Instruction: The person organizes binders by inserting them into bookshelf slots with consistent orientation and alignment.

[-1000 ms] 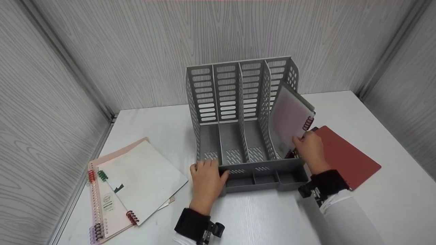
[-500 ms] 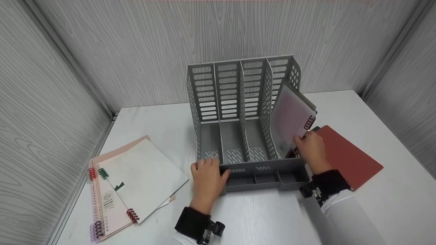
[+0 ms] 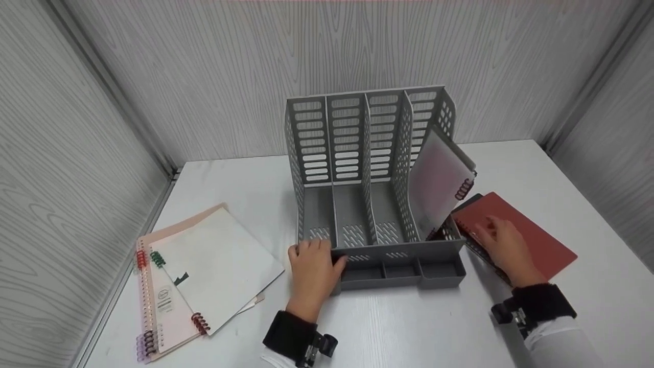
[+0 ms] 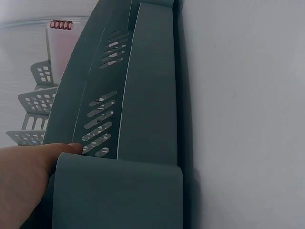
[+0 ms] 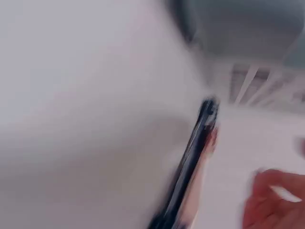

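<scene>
A grey desktop file rack (image 3: pixel 352 186) with tall slotted dividers stands in the middle of the head view. My left hand (image 3: pixel 312 268) grips its front left corner; the left wrist view shows the thumb (image 4: pixel 66 149) against the front wall. In the rack's rightmost slot a translucent-covered spiral notebook (image 3: pixel 439 179) leans, with nobody's hand on it. My right hand (image 3: pixel 508 250) hovers at a red spiral notebook (image 3: pixel 536 240), fingers loosely bent and holding nothing. Whether it touches the cover cannot be told. A dark notebook (image 3: pixel 475 198) lies partly hidden beneath the red one.
Several spiral notebooks lie overlapped on the white table's left side, a white-covered notebook (image 3: pixel 219 271) above a pink notebook (image 3: pixel 171 317). Small open compartments (image 3: pixel 401 270) run along the rack's front. Grey wood-grain panels (image 3: pixel 245 76) close off the back and sides.
My right hand has let go of the translucent notebook, leaving it leaning in the slot, and moved right and down to the red notebook. The left hand keeps its place on the rack.
</scene>
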`<state>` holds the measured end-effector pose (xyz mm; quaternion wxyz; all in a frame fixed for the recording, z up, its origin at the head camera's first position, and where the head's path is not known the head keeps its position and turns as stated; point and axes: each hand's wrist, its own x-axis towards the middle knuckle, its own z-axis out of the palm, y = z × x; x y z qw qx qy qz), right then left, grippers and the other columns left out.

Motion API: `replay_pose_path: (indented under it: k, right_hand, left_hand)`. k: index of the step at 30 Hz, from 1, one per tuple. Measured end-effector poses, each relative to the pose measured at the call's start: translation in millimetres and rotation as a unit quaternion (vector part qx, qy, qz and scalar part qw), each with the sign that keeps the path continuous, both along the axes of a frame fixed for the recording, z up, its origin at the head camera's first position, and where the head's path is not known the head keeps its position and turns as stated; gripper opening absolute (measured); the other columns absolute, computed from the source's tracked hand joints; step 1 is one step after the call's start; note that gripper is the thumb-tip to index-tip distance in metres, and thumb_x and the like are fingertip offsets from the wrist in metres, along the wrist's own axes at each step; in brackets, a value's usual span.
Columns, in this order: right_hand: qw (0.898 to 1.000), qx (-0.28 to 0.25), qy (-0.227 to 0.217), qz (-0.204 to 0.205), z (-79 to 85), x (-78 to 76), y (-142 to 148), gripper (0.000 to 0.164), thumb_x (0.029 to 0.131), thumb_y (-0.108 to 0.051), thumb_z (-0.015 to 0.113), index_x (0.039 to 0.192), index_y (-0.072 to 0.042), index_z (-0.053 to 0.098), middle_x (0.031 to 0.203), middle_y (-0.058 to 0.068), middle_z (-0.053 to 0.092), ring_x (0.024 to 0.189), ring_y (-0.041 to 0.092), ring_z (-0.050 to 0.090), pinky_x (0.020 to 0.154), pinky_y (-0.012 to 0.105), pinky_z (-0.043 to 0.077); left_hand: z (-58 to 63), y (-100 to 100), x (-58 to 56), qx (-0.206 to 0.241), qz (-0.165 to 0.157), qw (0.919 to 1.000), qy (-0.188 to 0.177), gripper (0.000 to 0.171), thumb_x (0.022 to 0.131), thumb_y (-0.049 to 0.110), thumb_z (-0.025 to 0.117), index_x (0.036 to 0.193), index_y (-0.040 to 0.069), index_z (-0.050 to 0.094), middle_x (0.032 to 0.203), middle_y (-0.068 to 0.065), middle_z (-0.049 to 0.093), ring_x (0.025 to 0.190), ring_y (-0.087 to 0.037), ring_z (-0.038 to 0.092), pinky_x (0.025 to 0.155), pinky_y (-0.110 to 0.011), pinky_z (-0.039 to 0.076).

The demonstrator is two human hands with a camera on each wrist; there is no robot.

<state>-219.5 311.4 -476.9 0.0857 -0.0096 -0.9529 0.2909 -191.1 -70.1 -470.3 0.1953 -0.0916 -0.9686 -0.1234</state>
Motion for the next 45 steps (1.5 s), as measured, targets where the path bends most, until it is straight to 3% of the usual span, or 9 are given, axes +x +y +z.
replay_pose_path:
  k: [4,8,13,17,25,29,34,40,45]
  right_hand:
    - [0.985,0.093,-0.143,0.015,-14.7,9.4,18.7,0.087,0.087,-0.048,0.059,0.136,0.015,0.023,0.126,0.043,0.028,0.117,0.059,0.025,0.091,0.068,0.028]
    - [0.973,0.126,-0.192,0.022,-12.2,11.5,22.4,0.081,0.086,-0.044,0.061,0.134,0.014,0.028,0.124,0.044,0.03,0.112,0.058,0.031,0.089,0.067,0.032]
    - [0.972,0.165,-0.163,0.047,-7.2,12.2,17.3,0.047,0.087,-0.024,0.062,0.114,0.012,0.048,0.099,0.033,0.053,0.089,0.044,0.053,0.078,0.056,0.044]
    - [0.973,0.18,-0.131,0.064,-6.8,11.3,9.7,0.021,0.081,-0.012,0.064,0.089,0.003,0.052,0.07,0.012,0.054,0.065,0.028,0.053,0.062,0.047,0.047]
    - [0.978,0.19,-0.06,0.064,-4.3,7.8,5.9,0.017,0.083,-0.01,0.064,0.07,-0.004,0.056,0.057,0.006,0.051,0.053,0.023,0.049,0.052,0.044,0.045]
    - [0.98,0.178,-0.059,0.068,-2.8,10.9,10.7,0.007,0.086,-0.005,0.057,0.089,0.001,0.058,0.066,0.013,0.056,0.063,0.033,0.057,0.061,0.05,0.048]
    - [0.98,0.18,-0.064,0.06,3.2,15.3,16.0,0.041,0.088,0.002,0.047,0.127,0.01,0.038,0.081,0.027,0.058,0.077,0.043,0.059,0.068,0.054,0.048]
    - [0.985,0.163,-0.06,0.009,12.4,21.6,22.0,0.042,0.092,0.0,0.039,0.131,0.014,0.029,0.061,0.018,0.05,0.055,0.032,0.055,0.05,0.045,0.044]
    - [0.984,0.17,0.017,-0.045,20.7,25.6,25.4,0.043,0.088,0.002,0.044,0.127,0.015,0.032,0.062,0.027,0.052,0.055,0.045,0.055,0.049,0.055,0.043]
  left_hand:
    - [-1.6,-0.3,0.9,0.001,0.001,1.0,-0.002,0.045,0.08,0.049,0.066,0.098,0.009,0.064,0.097,-0.008,0.063,0.093,-0.028,0.051,0.088,-0.049,0.031]
    - [0.8,0.5,-1.8,0.002,-0.002,1.0,0.0,0.045,0.081,0.05,0.066,0.098,0.009,0.064,0.097,-0.008,0.064,0.093,-0.028,0.052,0.089,-0.049,0.031]
    - [0.5,1.6,-2.0,0.009,-0.004,0.9999,-0.003,0.044,0.081,0.049,0.066,0.098,0.009,0.064,0.097,-0.007,0.064,0.094,-0.028,0.051,0.09,-0.05,0.03]
    - [-0.4,-0.1,0.5,0.015,-0.002,0.9999,-0.004,0.043,0.08,0.049,0.067,0.095,0.009,0.064,0.095,-0.007,0.064,0.092,-0.028,0.051,0.089,-0.05,0.031]
    - [0.1,-0.8,-2.3,0.016,-0.004,0.9999,0.001,0.043,0.081,0.048,0.066,0.095,0.008,0.064,0.095,-0.008,0.063,0.093,-0.028,0.051,0.088,-0.049,0.031]
    - [1.8,1.2,-1.1,0.009,-0.005,0.9999,-0.003,0.044,0.081,0.049,0.066,0.097,0.008,0.064,0.096,-0.009,0.063,0.093,-0.029,0.051,0.088,-0.049,0.03]
    - [3.8,2.4,0.9,0.003,-0.006,1.0,-0.003,0.046,0.082,0.049,0.065,0.099,0.007,0.064,0.098,-0.009,0.063,0.094,-0.029,0.051,0.089,-0.049,0.03]
    - [6.9,3.0,0.3,0.003,-0.011,0.9999,-0.004,0.046,0.082,0.05,0.064,0.101,0.007,0.064,0.099,-0.01,0.063,0.096,-0.029,0.051,0.089,-0.049,0.031]
    - [4.7,1.3,1.3,0.006,-0.004,0.9998,-0.016,0.049,0.082,0.05,0.064,0.104,0.007,0.064,0.101,-0.01,0.063,0.097,-0.029,0.051,0.09,-0.049,0.03]
